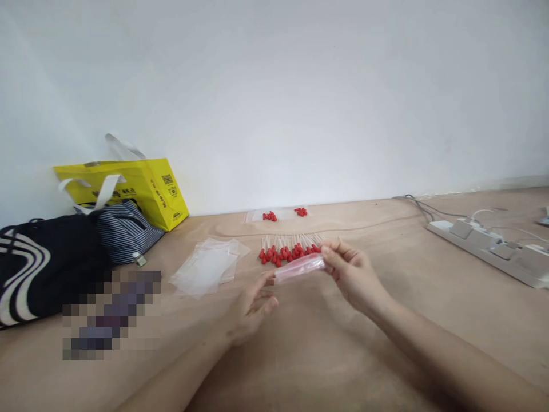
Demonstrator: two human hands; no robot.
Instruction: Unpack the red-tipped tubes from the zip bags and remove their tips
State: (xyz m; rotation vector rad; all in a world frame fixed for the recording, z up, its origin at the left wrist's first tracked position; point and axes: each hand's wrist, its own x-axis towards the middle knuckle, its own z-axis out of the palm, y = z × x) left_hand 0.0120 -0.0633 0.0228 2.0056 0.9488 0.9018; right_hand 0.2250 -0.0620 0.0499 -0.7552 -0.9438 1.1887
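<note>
A clear plastic zip bag (300, 268) with a pinkish edge is stretched level in front of me. Its right end is pinched between the thumb and fingers of my right hand (349, 272). At the other end, the fingertips of my left hand (253, 306) touch or sit just behind the bag, with the thumb held apart below. Just beyond the bag lies a row of thin white sticks with red ends (285, 253), the red ends towards me. A stack of flat clear zip bags (210, 266) rests left of the row.
Against the wall, filled bags with red-ended sticks (270, 216) lie flat. To the left stand a yellow carrier bag (158, 194), a striped pouch (124, 232) and a black bag (51, 269), with a blurred object in front. A white power strip (484, 252) with cables lies right.
</note>
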